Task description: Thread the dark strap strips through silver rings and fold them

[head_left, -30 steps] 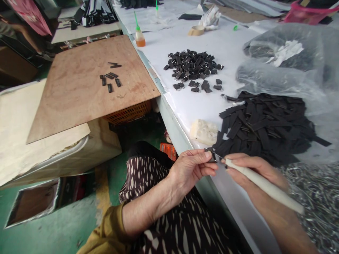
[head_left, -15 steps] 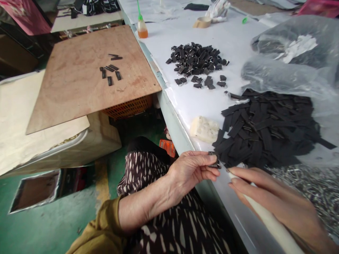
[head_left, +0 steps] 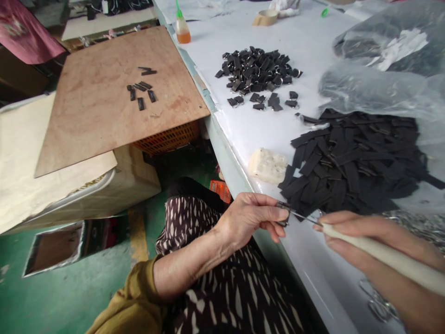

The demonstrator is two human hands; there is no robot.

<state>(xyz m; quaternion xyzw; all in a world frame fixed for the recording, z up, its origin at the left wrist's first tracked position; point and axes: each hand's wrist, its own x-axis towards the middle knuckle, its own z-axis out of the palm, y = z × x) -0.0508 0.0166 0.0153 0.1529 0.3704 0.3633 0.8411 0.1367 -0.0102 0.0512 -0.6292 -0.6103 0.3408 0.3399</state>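
Note:
My left hand (head_left: pixel 249 218) pinches a small metal clip with a bit of black strap (head_left: pixel 283 214) between thumb and fingers, just off the table's edge. My right hand (head_left: pixel 358 239) grips a white-handled awl-like tool (head_left: pixel 385 254), and its thin metal shaft (head_left: pixel 301 213) reaches across to the clip. Its tip seems to touch the clip, though the fingers partly hide the contact. A heap of black strips (head_left: pixel 351 160) lies just beyond both hands. Above it sits a smaller pile of black strips with metal clips (head_left: pixel 257 72).
A plywood board (head_left: pixel 104 102) with several black pieces overhangs an orange crate (head_left: pixel 167 144) left of the white-covered table (head_left: pixel 229 125). Also there are a white block (head_left: pixel 267 166), a glue bottle (head_left: pixel 182 30), tape (head_left: pixel 266 17), plastic bags (head_left: pixel 389 79) and loose metal rings (head_left: pixel 377 301).
My right hand has swung the tool from a steep slant to nearly level, bringing its metal shaft against the clip. My left hand stays almost still, and the view has shifted slightly.

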